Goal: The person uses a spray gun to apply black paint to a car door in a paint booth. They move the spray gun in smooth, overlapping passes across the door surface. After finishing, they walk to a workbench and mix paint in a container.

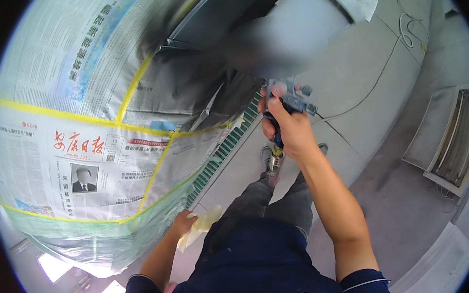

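Spray gun (295, 96) sat in my right hand (292, 128), my fingers wrapped around the handle; whether one pressed the trigger I could not tell. The handle ran lengthwise toward my shoes (266, 156), with a metal fitting (273, 168) at its lower end, and a pale, blurred cup (313, 27) loomed beyond the gun's body. From that grip, the dark panel (208, 16) lay ahead and to the left, nearer to my right hand than to my left hand (184, 223), which clutched a crumpled yellowish cloth (202, 226) low beside newspaper sheets (32, 162) bordered with yellow tape (67, 112). Pale floor (360, 59) spread beneath me; off to my right stood a framed, lamp-like unit (460, 134).
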`<action>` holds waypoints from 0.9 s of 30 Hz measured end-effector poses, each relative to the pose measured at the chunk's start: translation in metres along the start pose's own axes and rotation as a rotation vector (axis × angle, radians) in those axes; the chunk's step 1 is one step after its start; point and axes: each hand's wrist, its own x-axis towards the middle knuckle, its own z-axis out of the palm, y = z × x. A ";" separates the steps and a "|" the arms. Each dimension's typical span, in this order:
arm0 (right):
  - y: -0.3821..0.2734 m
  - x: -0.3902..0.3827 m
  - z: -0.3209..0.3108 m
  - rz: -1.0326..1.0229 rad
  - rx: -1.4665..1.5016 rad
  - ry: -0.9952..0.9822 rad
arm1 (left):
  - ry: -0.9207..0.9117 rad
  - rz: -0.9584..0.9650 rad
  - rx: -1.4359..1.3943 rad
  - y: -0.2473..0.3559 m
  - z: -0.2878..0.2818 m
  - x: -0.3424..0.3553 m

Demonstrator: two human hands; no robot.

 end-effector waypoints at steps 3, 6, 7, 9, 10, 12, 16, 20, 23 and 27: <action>0.048 0.001 -0.043 0.016 0.096 0.091 | -0.035 -0.062 -0.008 -0.022 0.001 0.011; 0.077 0.011 -0.075 0.046 0.115 0.131 | -0.090 -0.133 0.052 -0.014 0.005 0.015; 0.087 0.016 -0.087 0.043 0.129 0.151 | -0.105 -0.164 0.028 -0.002 0.004 0.016; 0.108 0.025 -0.108 0.041 0.153 0.185 | -0.108 -0.140 0.156 0.009 0.007 0.019; 0.118 0.030 -0.119 0.047 0.169 0.197 | -0.130 -0.156 0.146 0.011 0.010 0.022; 0.136 0.038 -0.136 0.065 0.195 0.206 | -0.151 -0.110 0.160 -0.007 0.019 0.030; 0.178 0.056 -0.173 0.089 0.216 0.229 | -0.197 -0.191 0.150 0.007 0.033 0.039; 0.229 0.079 -0.207 0.164 0.196 0.262 | -0.225 -0.227 0.195 0.020 0.043 0.047; 0.268 0.096 -0.230 0.216 0.155 0.263 | -0.260 -0.251 0.188 0.021 0.050 0.051; 0.299 0.117 -0.244 0.140 0.220 0.315 | -0.312 -0.274 0.231 0.021 0.058 0.056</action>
